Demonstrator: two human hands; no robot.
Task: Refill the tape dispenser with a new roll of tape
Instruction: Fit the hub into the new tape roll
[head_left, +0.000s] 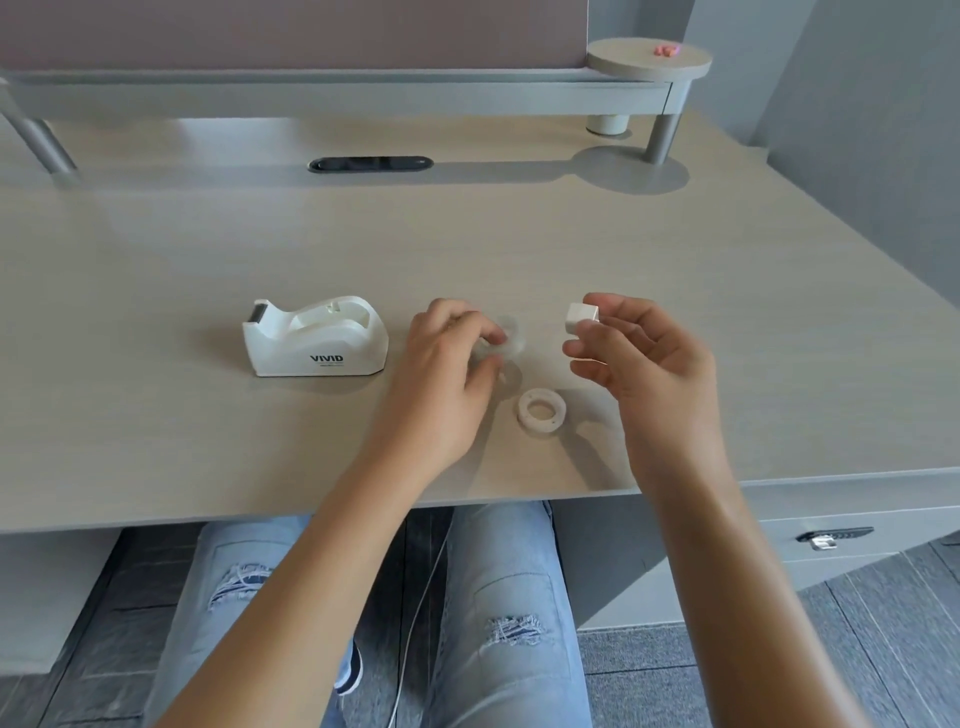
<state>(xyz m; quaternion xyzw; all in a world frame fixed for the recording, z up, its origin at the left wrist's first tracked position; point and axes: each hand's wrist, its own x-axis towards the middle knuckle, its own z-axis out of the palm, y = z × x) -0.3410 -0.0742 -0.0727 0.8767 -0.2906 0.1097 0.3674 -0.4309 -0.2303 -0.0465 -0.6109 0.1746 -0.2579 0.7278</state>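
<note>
From the head view, a white tape dispenser (315, 336) marked VIVID sits on the pale wood-grain surface (208, 249), to the left of both hands, its cradle open at the top with no roll seated in it. The left hand (447, 364) is just right of the dispenser, palm down, its fingers (488, 332) pinched together on a clear roll of tape (511, 335) held a little above the surface; the roll is blurred and partly hidden by the hand. The right hand (639, 353) is raised further right, thumb and forefinger clamped on a small white hub (581, 318), the other fingers loosely curled. Between and slightly nearer than the 2 hands, a white ring-shaped core (541, 410) lies flat on the surface, touching neither hand. At the back, a grey shelf (337, 93) on legs spans the surface, with a round platform (649, 60) at its right end.
</note>
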